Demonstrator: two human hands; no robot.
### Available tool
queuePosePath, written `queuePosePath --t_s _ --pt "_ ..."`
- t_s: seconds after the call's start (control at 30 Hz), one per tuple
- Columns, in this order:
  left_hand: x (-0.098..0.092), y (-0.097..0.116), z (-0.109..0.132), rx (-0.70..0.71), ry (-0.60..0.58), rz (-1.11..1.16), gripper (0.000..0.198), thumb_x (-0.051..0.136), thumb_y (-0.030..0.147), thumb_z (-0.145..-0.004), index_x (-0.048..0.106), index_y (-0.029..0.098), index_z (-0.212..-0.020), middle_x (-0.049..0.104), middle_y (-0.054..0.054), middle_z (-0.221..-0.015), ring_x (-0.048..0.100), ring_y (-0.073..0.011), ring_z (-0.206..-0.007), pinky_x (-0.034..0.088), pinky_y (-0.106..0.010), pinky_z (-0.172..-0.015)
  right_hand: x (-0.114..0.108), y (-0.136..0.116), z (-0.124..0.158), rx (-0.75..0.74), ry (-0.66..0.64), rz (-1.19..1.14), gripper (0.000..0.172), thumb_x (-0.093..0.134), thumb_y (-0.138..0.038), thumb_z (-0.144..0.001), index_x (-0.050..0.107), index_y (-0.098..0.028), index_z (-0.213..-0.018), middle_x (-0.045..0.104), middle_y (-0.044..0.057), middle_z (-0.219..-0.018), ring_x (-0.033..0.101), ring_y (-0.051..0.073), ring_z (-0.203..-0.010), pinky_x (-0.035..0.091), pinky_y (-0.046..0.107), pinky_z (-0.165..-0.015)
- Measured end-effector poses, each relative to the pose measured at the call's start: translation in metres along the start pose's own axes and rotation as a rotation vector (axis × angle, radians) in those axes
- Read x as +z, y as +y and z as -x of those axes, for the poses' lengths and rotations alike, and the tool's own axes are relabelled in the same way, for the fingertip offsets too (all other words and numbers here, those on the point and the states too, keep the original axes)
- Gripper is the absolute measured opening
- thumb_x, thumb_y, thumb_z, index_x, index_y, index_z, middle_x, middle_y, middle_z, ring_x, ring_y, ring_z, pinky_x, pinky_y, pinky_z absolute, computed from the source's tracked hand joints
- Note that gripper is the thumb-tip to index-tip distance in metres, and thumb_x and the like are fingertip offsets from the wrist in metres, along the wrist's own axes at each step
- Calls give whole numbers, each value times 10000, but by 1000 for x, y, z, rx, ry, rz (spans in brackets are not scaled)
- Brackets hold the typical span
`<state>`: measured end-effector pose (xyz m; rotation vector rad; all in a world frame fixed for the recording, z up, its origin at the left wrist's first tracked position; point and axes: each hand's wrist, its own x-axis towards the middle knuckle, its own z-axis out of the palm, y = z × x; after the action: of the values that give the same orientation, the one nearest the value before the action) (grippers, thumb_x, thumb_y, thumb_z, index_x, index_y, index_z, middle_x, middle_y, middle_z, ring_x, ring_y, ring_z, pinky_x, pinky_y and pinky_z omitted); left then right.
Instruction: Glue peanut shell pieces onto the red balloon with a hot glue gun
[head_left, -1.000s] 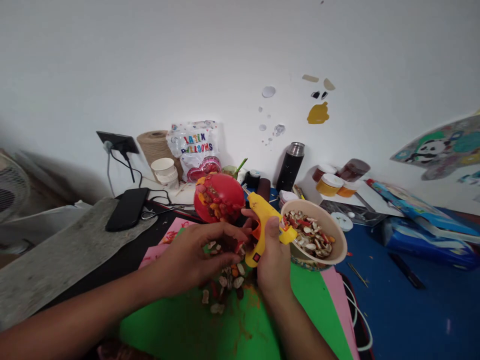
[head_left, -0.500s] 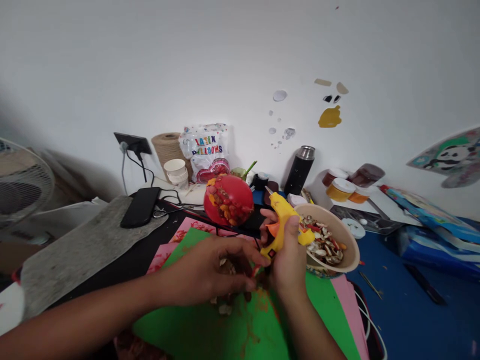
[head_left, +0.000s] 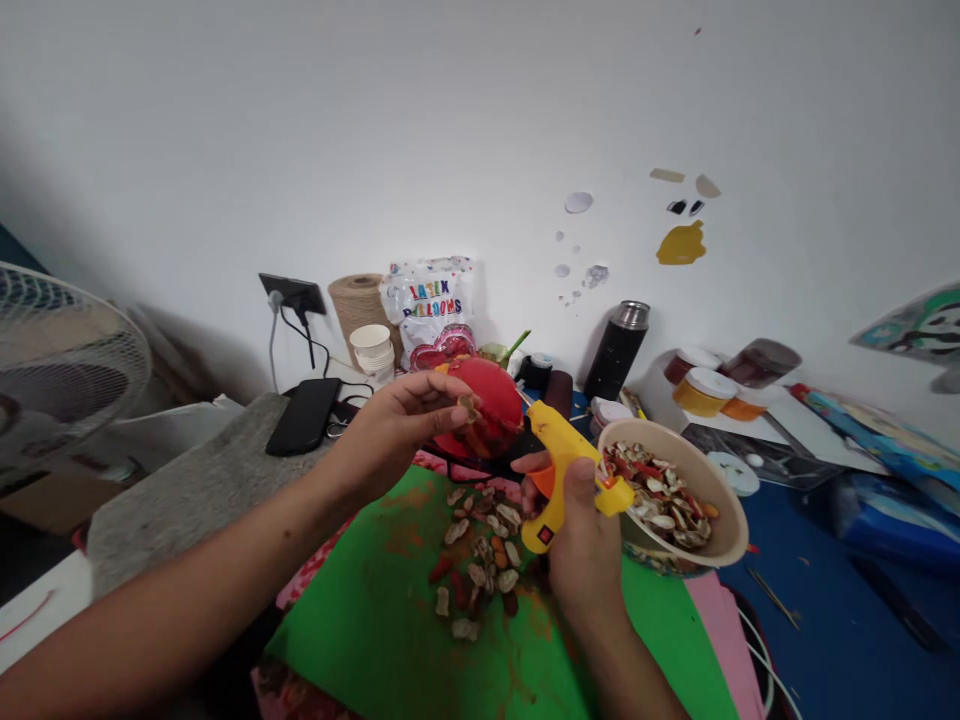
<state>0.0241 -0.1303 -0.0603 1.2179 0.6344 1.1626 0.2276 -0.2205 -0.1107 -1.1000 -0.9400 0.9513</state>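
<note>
Just behind the left hand [head_left: 394, 430], which pinches a shell [head_left: 470, 406], sits the red ball [head_left: 496, 396], with the farther right hand [head_left: 589, 545] gripping a glue gun [head_left: 559, 448] slanted toward it.

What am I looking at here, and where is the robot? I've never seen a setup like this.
There's no robot: these are a person's own bare hands. Every picture comes from one camera worn on the head, looking forward and down. The right hand holds a yellow glue gun. The left hand pinches a small piece, perhaps nutshell, in front of a red ball. Below, more shell pieces lie on a green sheet. To the right is a pale bowl of similar pieces.
</note>
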Motion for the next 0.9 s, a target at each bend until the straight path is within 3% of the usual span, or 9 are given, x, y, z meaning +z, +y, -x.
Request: queuePosePath --t_s 0.43,0.63,0.9 --pt "3 -1 1 -49 -36 63 283 1069 252 -787 883 194 -992 865 -41 -952 797 -159 -813 667 -282 -809 8 -9 4 9 23 13 875 628 -1054 -846 810 -202 -760 591 20 -635 531 165 -564 436 277 -502" --pt "0 -3 1 2 3 0 307 1063 241 -793 879 196 -1035 874 -53 -1019 807 -173 -907 670 -282 -857 4 -1 7 8 -6 59 850 625 -1024 -890 804 -203 -761 566 7 -639 491 156 -563 399 275 -504" --pt "-1 -4 1 36 -26 -55 280 1044 281 -837 845 184 -1008 880 -51 -983 821 -168 -859 690 -276 -828 15 -18 20 38 8 86 798 719 -966 -877 797 -192 -701 540 -8 -632 457 143 -575 376 279 -540"
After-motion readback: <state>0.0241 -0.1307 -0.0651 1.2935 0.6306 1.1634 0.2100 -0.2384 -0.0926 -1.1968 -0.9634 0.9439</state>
